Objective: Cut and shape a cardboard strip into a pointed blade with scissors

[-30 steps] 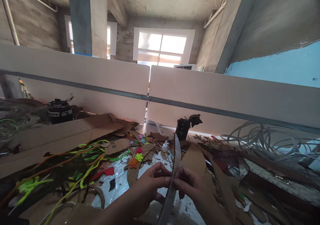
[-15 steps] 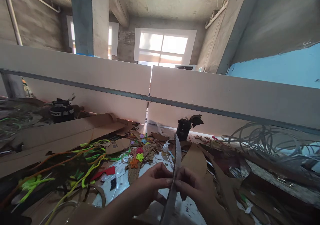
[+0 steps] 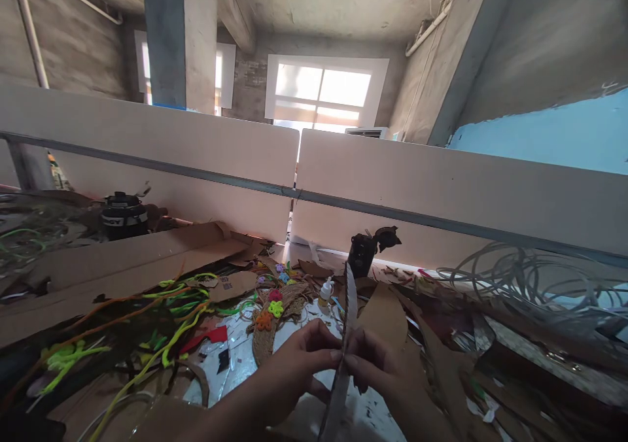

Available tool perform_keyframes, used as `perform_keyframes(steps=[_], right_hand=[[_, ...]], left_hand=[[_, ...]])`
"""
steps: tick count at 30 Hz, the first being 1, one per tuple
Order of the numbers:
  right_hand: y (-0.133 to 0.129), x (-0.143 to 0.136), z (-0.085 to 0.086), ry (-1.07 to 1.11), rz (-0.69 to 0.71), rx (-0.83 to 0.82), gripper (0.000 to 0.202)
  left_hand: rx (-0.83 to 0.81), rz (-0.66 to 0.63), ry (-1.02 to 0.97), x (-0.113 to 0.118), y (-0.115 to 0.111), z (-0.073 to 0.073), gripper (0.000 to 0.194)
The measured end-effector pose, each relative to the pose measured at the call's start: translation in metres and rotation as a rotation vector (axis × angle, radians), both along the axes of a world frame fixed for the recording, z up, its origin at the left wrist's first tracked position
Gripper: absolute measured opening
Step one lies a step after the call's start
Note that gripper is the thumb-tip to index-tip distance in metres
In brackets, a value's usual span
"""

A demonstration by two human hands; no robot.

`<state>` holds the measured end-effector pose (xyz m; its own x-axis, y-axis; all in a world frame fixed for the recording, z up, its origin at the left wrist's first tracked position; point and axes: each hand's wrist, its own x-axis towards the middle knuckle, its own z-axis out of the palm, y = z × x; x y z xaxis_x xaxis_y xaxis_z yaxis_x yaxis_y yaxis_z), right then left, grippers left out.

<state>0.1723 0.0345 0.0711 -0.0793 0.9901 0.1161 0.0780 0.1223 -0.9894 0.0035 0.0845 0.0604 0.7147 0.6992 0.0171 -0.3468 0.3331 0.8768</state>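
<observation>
A thin pale strip with a dark, jagged edge (image 3: 351,305) stands nearly upright over the white work surface (image 3: 230,363). My left hand (image 3: 309,357) pinches it from the left between thumb and fingers. From the right, my right hand (image 3: 373,360) grips the same strip at nearly the same height, the fingertips of both hands close together. Just behind the hands is a small white-capped glue bottle (image 3: 325,291). To the left lies a braided brown piece (image 3: 265,344) bearing orange, yellow-green and red flowers.
Yellow, green and orange fuzzy stems (image 3: 181,324) spread at the left beside cardboard (image 3: 147,255). A black open container (image 3: 361,254) stands behind the strip. Coiled clear tubing (image 3: 520,272) and a patterned bag (image 3: 534,357) lie at the right. White panels (image 3: 392,174) stand behind.
The view has shifted very slightly. Both hands keep their hold on the strip, which has barely moved.
</observation>
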Motion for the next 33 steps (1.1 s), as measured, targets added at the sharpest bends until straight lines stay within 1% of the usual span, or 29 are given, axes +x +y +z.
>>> perform_keyframes(steps=[5,12,19,22,33], right_hand=[[0.0013,-0.0003,-0.0038,0.001,-0.018,-0.001,0.044],[0.0002,-0.0005,-0.0013,-0.002,-0.032,0.014,0.042],[-0.0012,-0.0019,0.0010,0.002,-0.050,0.001,0.042],[-0.0017,-0.0030,0.0017,0.009,-0.064,-0.006,0.042],[-0.0021,-0.0043,0.0024,0.054,-0.048,-0.006,0.043]], left_hand=[[0.018,-0.005,0.019,-0.0012,-0.0014,0.0023,0.026],[0.015,0.008,0.050,-0.0017,-0.0022,0.0063,0.032],[0.015,0.012,0.044,-0.0011,-0.0005,0.0019,0.034],[0.021,0.005,0.041,-0.0017,-0.0004,0.0005,0.031],[0.036,0.013,0.052,-0.0014,0.0003,0.0025,0.032]])
